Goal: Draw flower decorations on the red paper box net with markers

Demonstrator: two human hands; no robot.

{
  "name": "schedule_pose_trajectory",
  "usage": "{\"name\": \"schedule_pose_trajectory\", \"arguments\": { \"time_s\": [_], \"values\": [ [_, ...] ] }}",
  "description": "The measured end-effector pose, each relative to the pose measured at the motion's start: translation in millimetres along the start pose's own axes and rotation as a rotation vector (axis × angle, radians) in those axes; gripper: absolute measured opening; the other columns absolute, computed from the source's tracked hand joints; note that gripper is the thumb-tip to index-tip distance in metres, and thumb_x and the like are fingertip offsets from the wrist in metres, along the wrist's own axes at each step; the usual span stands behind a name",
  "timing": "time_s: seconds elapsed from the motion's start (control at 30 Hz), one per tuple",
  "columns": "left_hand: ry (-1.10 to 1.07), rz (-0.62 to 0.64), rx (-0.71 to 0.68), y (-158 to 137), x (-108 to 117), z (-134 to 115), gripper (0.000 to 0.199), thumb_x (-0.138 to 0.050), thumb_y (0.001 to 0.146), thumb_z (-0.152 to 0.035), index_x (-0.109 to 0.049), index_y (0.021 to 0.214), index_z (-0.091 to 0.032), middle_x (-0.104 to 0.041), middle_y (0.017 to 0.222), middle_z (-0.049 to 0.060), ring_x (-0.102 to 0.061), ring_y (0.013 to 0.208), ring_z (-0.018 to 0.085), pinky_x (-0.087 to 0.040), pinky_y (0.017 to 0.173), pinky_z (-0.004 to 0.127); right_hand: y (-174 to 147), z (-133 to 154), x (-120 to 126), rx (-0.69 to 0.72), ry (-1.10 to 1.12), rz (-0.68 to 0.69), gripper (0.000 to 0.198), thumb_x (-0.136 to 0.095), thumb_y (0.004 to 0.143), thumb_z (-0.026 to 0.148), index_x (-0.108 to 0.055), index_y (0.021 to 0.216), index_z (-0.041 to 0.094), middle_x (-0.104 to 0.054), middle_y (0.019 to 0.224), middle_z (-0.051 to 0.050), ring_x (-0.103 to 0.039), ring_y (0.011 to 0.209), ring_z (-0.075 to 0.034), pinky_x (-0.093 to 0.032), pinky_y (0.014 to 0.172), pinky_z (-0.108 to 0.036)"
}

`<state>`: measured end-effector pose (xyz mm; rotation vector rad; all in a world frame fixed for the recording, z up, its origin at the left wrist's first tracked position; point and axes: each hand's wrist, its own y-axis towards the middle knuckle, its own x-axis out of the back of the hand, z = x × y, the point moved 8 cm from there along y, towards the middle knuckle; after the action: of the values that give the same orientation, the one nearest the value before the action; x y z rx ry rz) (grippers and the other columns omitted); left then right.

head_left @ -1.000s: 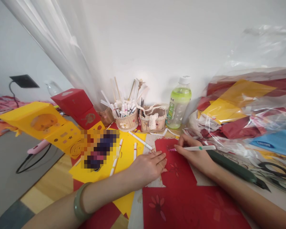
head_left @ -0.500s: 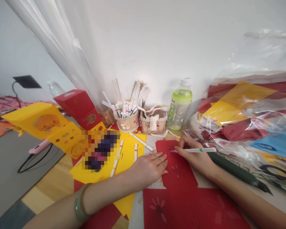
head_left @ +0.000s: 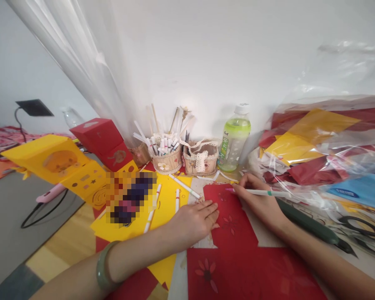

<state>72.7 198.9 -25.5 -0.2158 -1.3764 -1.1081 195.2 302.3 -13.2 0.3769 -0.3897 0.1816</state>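
A red paper sheet point(head_left: 234, 227) with drawn flowers lies in front of me, one flower partly drawn near its top. My right hand point(head_left: 258, 196) grips a white felt-tip pen point(head_left: 265, 193) with a pinkish-purple tip pointing left over the upper part of the sheet. Whether the tip touches the paper I cannot tell. My left hand point(head_left: 195, 221) rests flat, fingers stretched onto the sheet's left edge. Under my left forearm is yellow paper point(head_left: 165, 271), and several loose felt-tip pens point(head_left: 177, 200) lie on it farther back.
Behind stand a basket of pens point(head_left: 166, 162), a lace-trimmed basket point(head_left: 200, 164) and a green drink bottle point(head_left: 236, 139). Clear plastic bags of coloured paper point(head_left: 312, 137) crowd the right, beside a dark green tool point(head_left: 309, 223) and black-handled scissors point(head_left: 362, 225). Folded yellow boxes point(head_left: 46, 154) stand left.
My right hand has shifted slightly right with the felt-tip pen, its tip now nearer the sheet's upper right edge. My left hand stays in place on the paper.
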Motion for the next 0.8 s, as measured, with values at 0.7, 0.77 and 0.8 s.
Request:
{"name": "schedule_pose_trajectory", "arguments": {
  "time_s": [0.7, 0.77, 0.8],
  "values": [
    [-0.133, -0.014, 0.017, -1, 6, 7, 0.029, -0.042, 0.093, -0.028, -0.065, 0.097, -0.009, -0.066, 0.108, 0.009, -0.061, 0.103, 0.017, -0.048, 0.091, 0.029, 2, 7, -5, 0.008, 0.014, 0.042, 0.029, -0.056, 0.078, 0.034, -0.043, 0.055, 0.021, -0.042, 0.053, 0.004, -0.039, 0.052, -0.013, -0.031, 0.051, -0.026],
    [-0.159, -0.025, 0.031, -1, 9, 10, 0.031, -0.040, 0.094, -0.029, -0.065, 0.097, -0.010, -0.067, 0.107, 0.008, -0.061, 0.102, 0.016, -0.048, 0.091, 0.028, 3, 6, -3, 0.001, 0.041, 0.010, 0.031, -0.057, 0.077, 0.038, -0.045, 0.055, 0.021, -0.043, 0.053, 0.003, -0.041, 0.054, -0.013, -0.033, 0.052, -0.026],
    [-0.172, -0.033, 0.044, 0, 12, 13, 0.032, -0.039, 0.094, -0.029, -0.065, 0.096, -0.011, -0.067, 0.106, 0.007, -0.062, 0.100, 0.015, -0.049, 0.090, 0.027, 2, 6, -2, -0.005, 0.053, -0.001, 0.032, -0.057, 0.077, 0.040, -0.045, 0.055, 0.021, -0.043, 0.053, 0.004, -0.041, 0.053, -0.013, -0.033, 0.052, -0.026]
  ]
}}
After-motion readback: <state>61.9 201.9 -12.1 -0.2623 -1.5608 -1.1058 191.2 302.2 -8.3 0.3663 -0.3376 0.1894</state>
